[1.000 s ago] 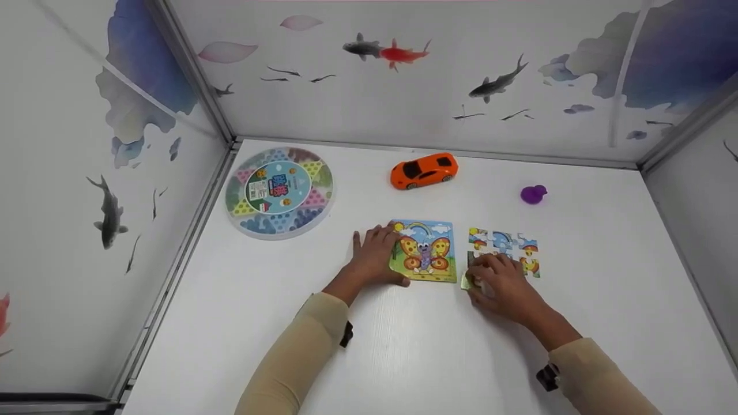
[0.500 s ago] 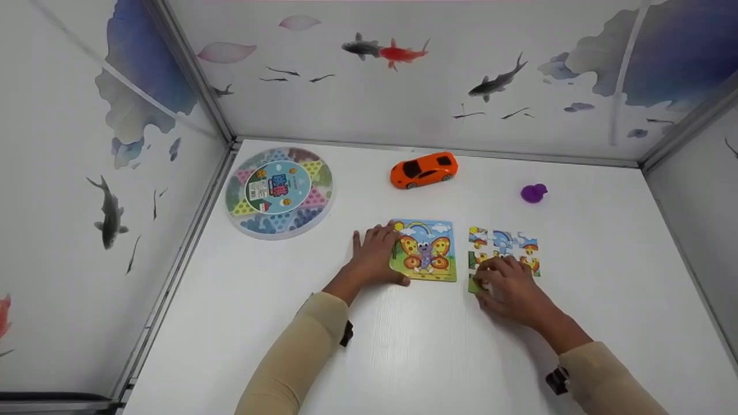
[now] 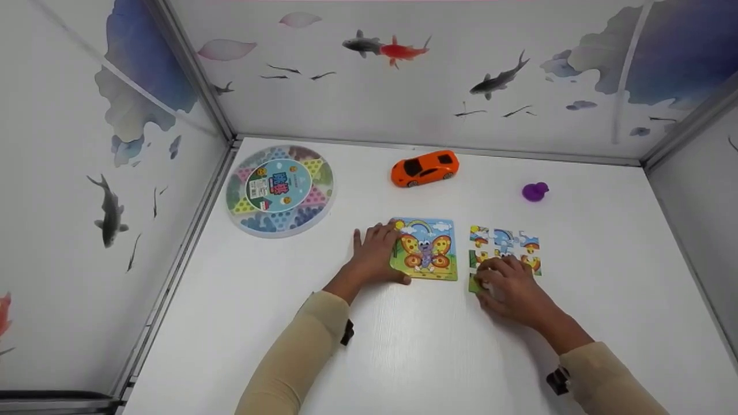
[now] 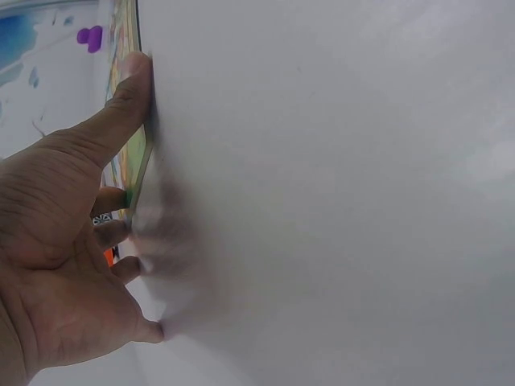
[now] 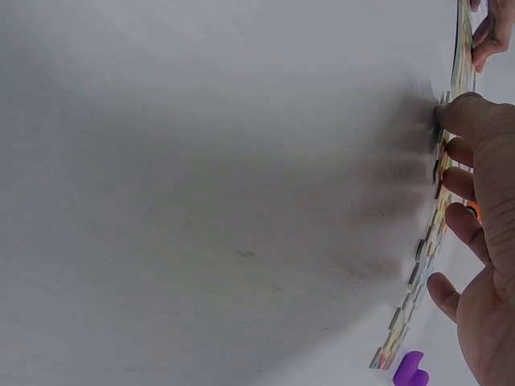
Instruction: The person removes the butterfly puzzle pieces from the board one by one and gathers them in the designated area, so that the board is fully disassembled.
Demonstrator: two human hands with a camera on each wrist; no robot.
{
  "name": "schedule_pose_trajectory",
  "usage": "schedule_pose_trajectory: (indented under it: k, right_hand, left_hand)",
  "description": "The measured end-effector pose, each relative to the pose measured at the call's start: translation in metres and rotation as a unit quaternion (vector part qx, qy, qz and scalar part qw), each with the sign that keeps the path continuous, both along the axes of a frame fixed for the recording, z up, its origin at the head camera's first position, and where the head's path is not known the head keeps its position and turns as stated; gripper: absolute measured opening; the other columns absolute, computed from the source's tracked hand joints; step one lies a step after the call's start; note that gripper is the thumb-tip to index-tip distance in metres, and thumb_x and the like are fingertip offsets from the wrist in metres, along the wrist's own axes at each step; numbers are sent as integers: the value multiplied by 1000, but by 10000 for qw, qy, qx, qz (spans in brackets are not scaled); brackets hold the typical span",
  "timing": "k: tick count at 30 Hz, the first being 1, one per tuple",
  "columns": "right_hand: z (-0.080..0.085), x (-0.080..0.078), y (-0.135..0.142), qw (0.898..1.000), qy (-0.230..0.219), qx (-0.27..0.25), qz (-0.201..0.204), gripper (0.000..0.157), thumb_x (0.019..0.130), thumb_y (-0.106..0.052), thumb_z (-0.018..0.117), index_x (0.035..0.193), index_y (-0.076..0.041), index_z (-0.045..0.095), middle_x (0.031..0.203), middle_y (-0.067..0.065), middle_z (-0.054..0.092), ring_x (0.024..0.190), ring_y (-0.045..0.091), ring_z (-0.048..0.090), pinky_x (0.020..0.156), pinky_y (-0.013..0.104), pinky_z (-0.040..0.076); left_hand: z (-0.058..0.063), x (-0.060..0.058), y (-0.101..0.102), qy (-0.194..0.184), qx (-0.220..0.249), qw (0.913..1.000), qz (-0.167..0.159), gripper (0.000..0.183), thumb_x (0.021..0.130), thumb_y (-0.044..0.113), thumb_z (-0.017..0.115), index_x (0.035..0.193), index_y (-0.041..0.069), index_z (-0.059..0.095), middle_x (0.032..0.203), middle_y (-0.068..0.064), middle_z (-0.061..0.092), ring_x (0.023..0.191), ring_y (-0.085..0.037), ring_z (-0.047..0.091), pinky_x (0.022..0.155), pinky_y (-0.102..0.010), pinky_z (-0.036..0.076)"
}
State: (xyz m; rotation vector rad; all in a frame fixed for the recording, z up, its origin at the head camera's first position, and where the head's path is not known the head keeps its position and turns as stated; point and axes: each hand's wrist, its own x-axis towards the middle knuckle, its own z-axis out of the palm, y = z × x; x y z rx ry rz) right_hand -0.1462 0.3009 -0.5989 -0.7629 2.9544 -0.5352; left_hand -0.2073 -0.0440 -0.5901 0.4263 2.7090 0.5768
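A square board with a butterfly picture [image 3: 426, 248] lies flat on the white table in the head view. My left hand [image 3: 373, 256] rests along its left side with fingers spread, the thumb [image 4: 133, 88] against its lower edge. To the right of the board, puzzle pieces [image 3: 503, 237] lie in rows with small gaps between them. My right hand [image 3: 510, 288] is over the lower rows and hides several pieces. Its thumb and fingers pinch a green puzzle piece [image 3: 473, 283] at the lower left corner of the layout, down on the table.
An orange toy car [image 3: 425, 169] stands behind the board, near the back wall. Behind the pieces sits a purple toy duck [image 3: 535, 192]. A round Chinese checkers set [image 3: 280, 191] lies at the back left. Walls with fish prints enclose the table on the back and both sides.
My right hand has shifted slightly right with the green piece, bringing it from the left into line below the left column. For the last half second it has held still. The left hand has stayed put.
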Motion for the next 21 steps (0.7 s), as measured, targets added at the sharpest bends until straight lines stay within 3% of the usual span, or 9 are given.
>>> schedule_pose_trajectory:
  k: [11,21]
  right_hand:
    - [-2,1,1,9999,-126,-51,-55,32,94,-28,90,124,-22,81,139,1,69,132,33,55,120,74,36]
    - [0,1,0,9999,-65,-126,-41,34,93,-28,92,124,-21,80,141,2,69,133,33,54,118,71,40]
  left_hand:
    - [-3,0,1,-28,81,10000,45,110,81,58,96,168,22,41,184,-4,25,170,-33,21,135,-75,9]
    - [0,-1,0,-80,-69,9999,28,112,82,60,95,171,24,37,187,-2,19,172,-32,19,137,-73,8]
